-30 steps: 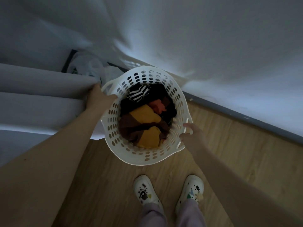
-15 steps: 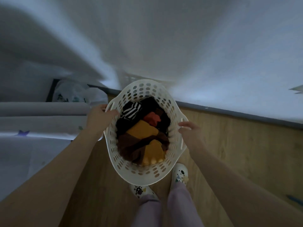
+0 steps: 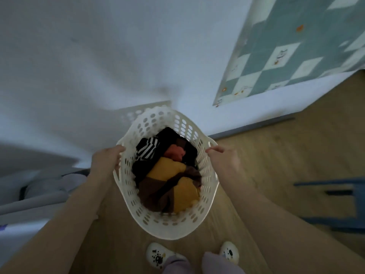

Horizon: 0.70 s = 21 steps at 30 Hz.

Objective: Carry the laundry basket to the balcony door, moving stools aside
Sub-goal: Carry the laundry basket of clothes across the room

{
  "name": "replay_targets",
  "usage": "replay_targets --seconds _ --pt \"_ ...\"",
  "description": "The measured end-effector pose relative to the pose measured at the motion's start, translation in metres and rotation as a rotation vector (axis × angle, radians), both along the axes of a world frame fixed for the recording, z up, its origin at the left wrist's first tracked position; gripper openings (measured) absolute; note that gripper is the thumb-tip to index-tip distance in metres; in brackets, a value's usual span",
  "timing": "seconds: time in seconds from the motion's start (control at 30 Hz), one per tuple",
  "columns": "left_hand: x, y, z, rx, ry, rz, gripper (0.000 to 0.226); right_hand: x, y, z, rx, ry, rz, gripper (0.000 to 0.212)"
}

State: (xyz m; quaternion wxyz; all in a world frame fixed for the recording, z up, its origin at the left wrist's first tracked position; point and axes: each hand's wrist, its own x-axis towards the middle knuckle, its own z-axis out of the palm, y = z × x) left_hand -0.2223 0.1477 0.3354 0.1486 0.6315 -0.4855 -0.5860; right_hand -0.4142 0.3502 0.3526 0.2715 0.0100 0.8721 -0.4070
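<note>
Left hand (image 3: pixel 107 162): closed around the handle on the rim of the laundry basket (image 3: pixel 158 227) at the basket's 9 o'clock side, fingers curled over the edge. Right hand (image 3: pixel 224 161): gripping the opposite rim at 3 o'clock, thumb and fingers wrapped on the handle there. Both forearms extend from the lower frame corners.

The basket is white perforated plastic, oval, held between the two hands above the wooden floor (image 3: pixel 276 155), in front of the person's body. It contains clothes (image 3: pixel 167 175): a black-and-white striped piece, a red-orange piece, mustard yellow and dark brown fabric.

Edges and clearance: the far end of the basket, at 12 o'clock, lies close to a white wall (image 3: pixel 98 56) with a grey skirting strip (image 3: pixel 252 128); whether it touches cannot be determined. A teal-and-white checkered cloth (image 3: pixel 286 56) hangs at 1 to 2 o'clock. A blue stool (image 3: pixel 345 202), blurred, stands at 3 o'clock, well apart from the basket. Grey fabric folds (image 3: pixel 39 194) occupy 9 o'clock. Open floor lies between basket and stool. White clogs (image 3: pixel 158 256) show at 6 o'clock.

No legible writing or brand marks; small motifs on the checkered cloth are too blurred to read.
</note>
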Motion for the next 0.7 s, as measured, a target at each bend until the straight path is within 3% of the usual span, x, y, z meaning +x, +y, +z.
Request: replay_targets --seconds 0.2,0.37,0.7 --pt "-0.086 0.061 0.052 -0.029 0.022 -0.107 0.029 -0.065 0.081 0.051 -0.052 0.108 -0.060 0.017" --pt "-0.161 0.133 0.083 -0.076 0.048 -0.174 0.019 -0.115 0.172 0.076 -0.124 0.121 -0.165 0.019" --pt "-0.302 0.292 0.083 -0.075 0.098 -0.329 0.018 -0.211 0.381 0.099 -0.149 0.153 -0.314 0.024"
